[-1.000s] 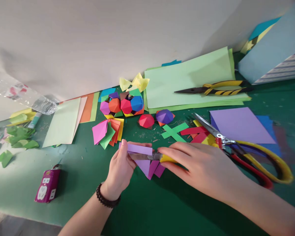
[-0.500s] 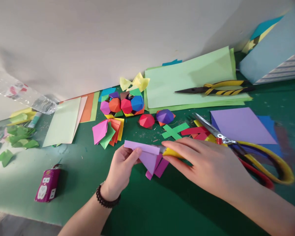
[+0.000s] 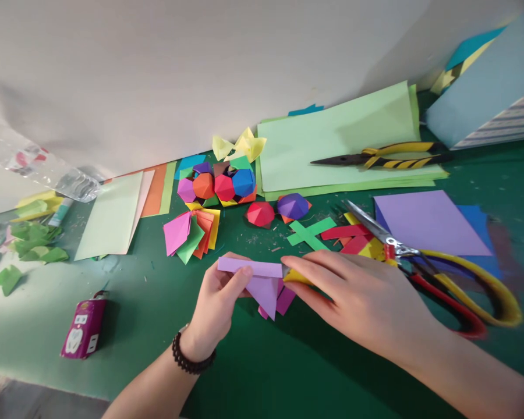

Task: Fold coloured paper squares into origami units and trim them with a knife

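Note:
My left hand [image 3: 218,302] pinches a folded piece of lilac paper [image 3: 262,267], thumb on top, fingers partly hidden behind it. A long flap runs along its upper edge, and a triangular part hangs below. My right hand [image 3: 353,291] grips a yellow-handled cutter knife [image 3: 297,277]; a bit of its metal end shows at the right end of the fold, the rest covered by fingers and paper. Darker purple paper strips [image 3: 285,299] lie beneath the folded paper. Scissors [image 3: 402,247] with yellow and red handles lie beyond my right wrist.
Faceted paper shapes [image 3: 225,186] sit near the wall, with folded paper pieces [image 3: 192,235] before them. Pliers [image 3: 375,157] rest on pale green sheets [image 3: 332,131]. Lilac squares [image 3: 428,224] lie right; a purple carton [image 3: 84,329] and plastic bottle [image 3: 65,174] are left.
Both hands have come slightly lower and nearer to me with the paper and the knife. The knife's end stays at the right end of the fold.

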`<action>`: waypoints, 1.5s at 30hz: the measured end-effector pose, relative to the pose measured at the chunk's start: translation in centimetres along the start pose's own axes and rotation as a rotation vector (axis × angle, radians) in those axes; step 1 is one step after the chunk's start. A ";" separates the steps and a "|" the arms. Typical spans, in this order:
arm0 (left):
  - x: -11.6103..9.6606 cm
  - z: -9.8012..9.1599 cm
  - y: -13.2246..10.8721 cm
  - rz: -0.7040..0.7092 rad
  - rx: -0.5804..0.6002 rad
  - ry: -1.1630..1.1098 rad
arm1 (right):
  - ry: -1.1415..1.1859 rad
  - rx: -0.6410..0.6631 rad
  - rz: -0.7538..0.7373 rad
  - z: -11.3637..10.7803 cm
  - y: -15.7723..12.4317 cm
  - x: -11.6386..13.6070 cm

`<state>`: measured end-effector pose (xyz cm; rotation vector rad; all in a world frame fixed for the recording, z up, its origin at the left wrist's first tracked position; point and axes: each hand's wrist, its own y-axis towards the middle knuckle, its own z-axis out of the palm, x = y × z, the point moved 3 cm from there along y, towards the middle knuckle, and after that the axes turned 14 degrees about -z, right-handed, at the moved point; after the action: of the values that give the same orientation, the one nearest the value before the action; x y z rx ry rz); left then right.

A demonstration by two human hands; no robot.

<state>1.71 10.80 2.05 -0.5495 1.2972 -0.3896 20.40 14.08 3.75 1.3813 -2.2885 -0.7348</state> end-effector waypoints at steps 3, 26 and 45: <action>-0.1 -0.2 0.1 -0.008 -0.021 0.023 | 0.023 -0.005 0.009 -0.1 0.0 -0.1; -0.2 -0.5 0.3 -0.006 -0.060 0.002 | 0.015 0.013 0.020 0.1 -0.6 -1.2; 0.0 -0.6 0.2 -0.067 -0.035 0.062 | 0.050 0.028 0.025 0.3 -0.7 -1.0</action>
<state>1.13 10.85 1.79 -0.6153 1.3495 -0.4425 21.23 14.79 3.03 1.3655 -2.2812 -0.6558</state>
